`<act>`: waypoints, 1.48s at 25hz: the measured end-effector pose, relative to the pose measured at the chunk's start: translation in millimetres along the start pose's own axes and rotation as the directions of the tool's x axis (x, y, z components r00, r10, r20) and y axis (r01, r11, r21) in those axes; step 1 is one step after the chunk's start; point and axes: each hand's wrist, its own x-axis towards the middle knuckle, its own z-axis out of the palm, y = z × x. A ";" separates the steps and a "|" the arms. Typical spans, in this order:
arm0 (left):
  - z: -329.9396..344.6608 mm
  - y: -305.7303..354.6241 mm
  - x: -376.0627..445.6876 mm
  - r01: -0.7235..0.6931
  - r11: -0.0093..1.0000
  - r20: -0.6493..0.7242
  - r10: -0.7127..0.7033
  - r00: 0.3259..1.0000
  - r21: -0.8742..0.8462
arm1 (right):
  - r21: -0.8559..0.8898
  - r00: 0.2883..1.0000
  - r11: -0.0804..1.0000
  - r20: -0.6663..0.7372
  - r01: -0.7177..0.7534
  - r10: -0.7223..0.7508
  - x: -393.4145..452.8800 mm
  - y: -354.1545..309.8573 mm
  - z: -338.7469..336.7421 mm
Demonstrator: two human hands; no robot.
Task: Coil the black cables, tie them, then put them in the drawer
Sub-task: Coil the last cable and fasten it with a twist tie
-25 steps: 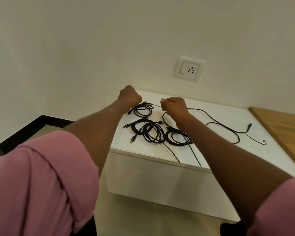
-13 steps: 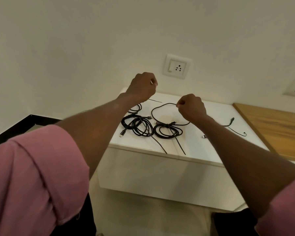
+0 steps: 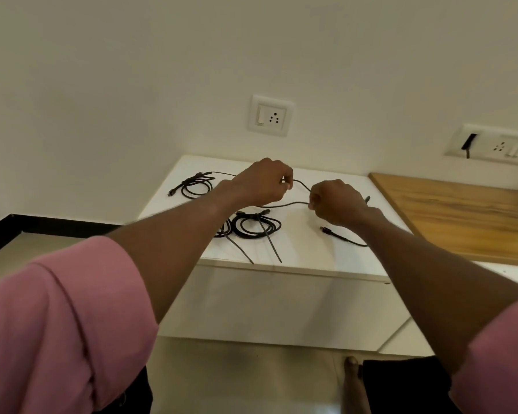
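Note:
A thin black cable [image 3: 284, 203] runs in a loop between my two hands above the white cabinet top [image 3: 305, 252]. My left hand [image 3: 265, 182] pinches one part of it and my right hand [image 3: 335, 204] pinches another part. Its free end with a plug [image 3: 326, 230] lies on the top under my right wrist. A coiled, tied black cable [image 3: 256, 226] lies near the front, its tie tails pointing toward me. Another coiled black cable [image 3: 196, 186] lies at the back left. My left forearm partly covers a third coil.
A wall socket [image 3: 270, 115] sits above the cabinet and a switch panel [image 3: 497, 147] is to the right. A wooden surface [image 3: 461, 216] adjoins the cabinet on the right. The cabinet's white front [image 3: 269, 306] faces me; my foot [image 3: 352, 380] stands on the floor below.
Both hands have come closer together and lower, drawing the loose cable into a smaller loop. The camera has moved in and tilted, so the cabinet looks nearer.

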 end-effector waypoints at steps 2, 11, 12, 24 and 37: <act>6.2 7.0 2.0 0.012 1.000 -0.024 -0.012 1.000 -0.010 | 0.130 0.978 0.985 -0.160 -0.115 0.135 7.0 5.0 -5.3; 19.5 43.8 28.7 0.479 0.527 0.242 -0.456 0.857 -0.703 | 0.851 0.987 0.506 0.076 -0.138 0.142 2.6 -1.4 -32.4; 19.9 45.9 31.1 0.467 0.510 0.221 -0.469 0.855 -0.723 | 0.839 0.991 0.528 0.095 -0.133 0.098 1.2 -2.8 -33.6; 14.9 65.5 21.8 0.490 0.467 0.471 -0.167 0.866 -0.736 | 0.962 0.963 0.207 0.127 -0.178 0.238 2.3 6.4 -47.0; 0.1 56.1 19.5 0.459 0.380 0.393 -0.240 0.888 -0.803 | 0.465 0.832 0.783 -0.158 -0.412 0.531 1.6 37.0 -33.5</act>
